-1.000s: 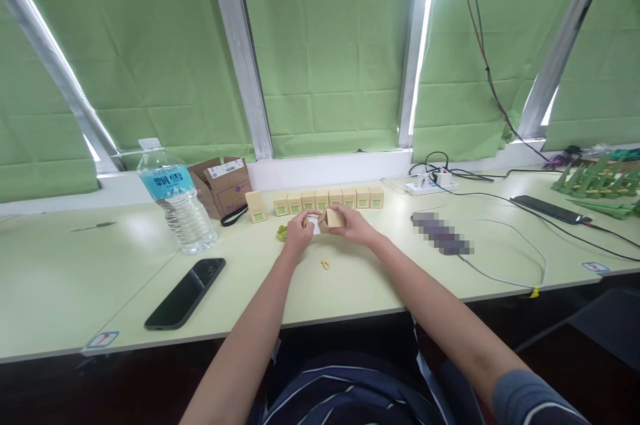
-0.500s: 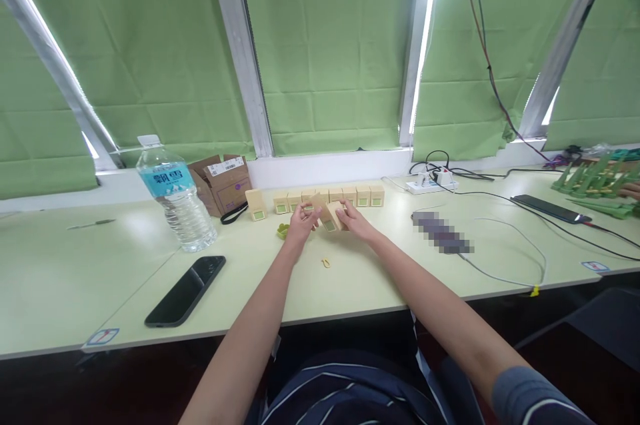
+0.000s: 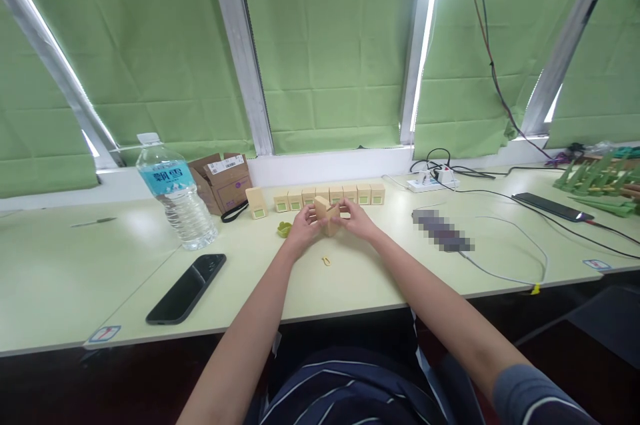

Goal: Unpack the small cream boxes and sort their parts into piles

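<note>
A small tan box [image 3: 330, 226] is held between both hands over the middle of the table, with a flap standing up at its top. The fingers of my left hand [image 3: 304, 230] are closed on its left side. On its right, my right hand [image 3: 356, 218] grips it near the upper edge. Behind the hands stands a row of several similar boxes [image 3: 364, 195], each with a green square on the front. One more tan box [image 3: 257, 202], with its flap raised, stands apart to the left. Beside my left hand lies a green flower-shaped piece [image 3: 285, 230]; a small yellow loop [image 3: 327, 261] lies in front.
Left are a water bottle [image 3: 183, 198], a black phone [image 3: 187, 290], a brown carton [image 3: 226, 186] and a thin pen-like tool [image 3: 93, 222]. Right are a cable-connected blurred device [image 3: 443, 232], another phone [image 3: 553, 207], a power strip [image 3: 433, 183] and green strips [image 3: 595, 182] near another person's hand [image 3: 633, 192].
The box in my hands has been turned, so its green square no longer shows. Its flap now stands up, and my left hand has moved slightly right around it.
</note>
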Tool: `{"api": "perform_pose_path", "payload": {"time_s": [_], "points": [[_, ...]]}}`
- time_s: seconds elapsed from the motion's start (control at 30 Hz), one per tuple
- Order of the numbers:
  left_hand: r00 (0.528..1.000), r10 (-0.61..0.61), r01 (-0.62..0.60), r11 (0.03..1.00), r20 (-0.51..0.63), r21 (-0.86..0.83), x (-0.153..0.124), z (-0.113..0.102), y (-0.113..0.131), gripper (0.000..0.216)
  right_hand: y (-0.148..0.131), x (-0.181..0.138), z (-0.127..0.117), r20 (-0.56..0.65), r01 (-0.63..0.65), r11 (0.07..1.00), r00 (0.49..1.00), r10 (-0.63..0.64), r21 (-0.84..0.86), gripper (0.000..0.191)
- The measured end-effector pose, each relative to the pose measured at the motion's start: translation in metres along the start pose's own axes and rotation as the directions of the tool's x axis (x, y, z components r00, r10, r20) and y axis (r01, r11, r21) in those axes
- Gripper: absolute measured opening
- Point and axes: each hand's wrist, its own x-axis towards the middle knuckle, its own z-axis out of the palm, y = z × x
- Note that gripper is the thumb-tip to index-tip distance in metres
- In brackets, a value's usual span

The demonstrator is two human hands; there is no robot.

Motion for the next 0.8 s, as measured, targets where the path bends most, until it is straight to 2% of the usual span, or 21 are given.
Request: {"api": "perform_pose_path", "payload": {"time_s": [0.2,0.37,0.47,0.6,0.8], "points": [[1.000,-0.023,0.023,0.999,0.012,0.038,-0.003,0.001,0.004,0.057,-0.012,-0.005,0.002,0.012,-0.014,0.982,1.000,0.017,-0.191,0.020],[1.000,-0.005,0.004,1.000,0.014,0.031,-0.003,0.001,0.004,0.062,-0.012,-0.003,-0.001,0.019,-0.017,0.993,1.000,0.019,-0.113,0.033],[0.998,0.039,-0.040,0.999,0.056,0.013,-0.003,0.002,0.003,0.061,-0.012,0.000,-0.003,0.019,-0.013,0.990,1.000,0.015,-0.143,0.039],[0.986,0.132,-0.136,0.990,0.104,0.032,0.000,0.002,-0.001,0.061,-0.013,0.001,-0.007,0.030,0.025,0.983,0.999,-0.020,-0.181,0.035],[0.969,0.188,-0.201,0.977,0.161,0.066,0.003,-0.001,0.001,0.066,-0.012,0.003,-0.021,0.135,-0.032,0.999,0.990,0.033,-0.008,0.025]]}}
